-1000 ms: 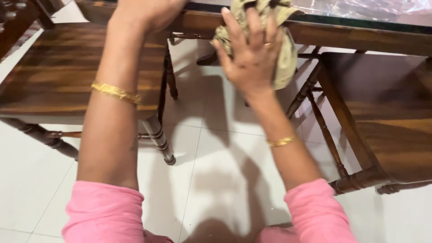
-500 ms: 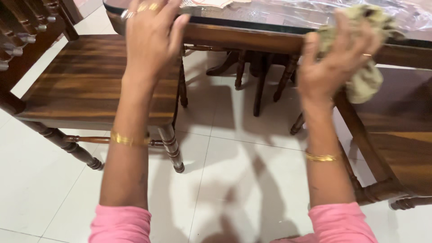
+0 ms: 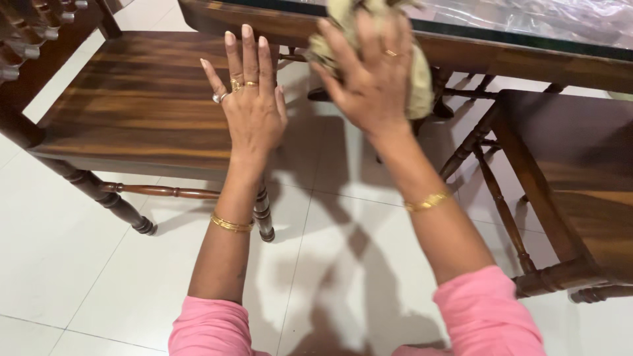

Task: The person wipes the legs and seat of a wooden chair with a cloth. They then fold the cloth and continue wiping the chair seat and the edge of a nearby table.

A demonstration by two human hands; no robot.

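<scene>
My right hand (image 3: 369, 72) presses a crumpled olive-beige cloth (image 3: 419, 84) against the dark wooden edge of the table (image 3: 527, 62) at the top of the view. The cloth bunches above and to the right of my fingers. My left hand (image 3: 249, 105) is held flat with fingers spread, holding nothing, over the right front corner of the wooden chair seat (image 3: 125, 112) on the left. Both wrists carry gold bangles and both arms have pink sleeves.
A second wooden chair (image 3: 573, 191) stands on the right, its turned legs and rungs near my right forearm. The tabletop carries a glass sheet with clear plastic (image 3: 547, 16) on it. White floor tiles (image 3: 330, 264) lie between the two chairs.
My right hand has swept the cloth leftward along the table edge. My left hand has dropped from the table edge to above the left chair's seat.
</scene>
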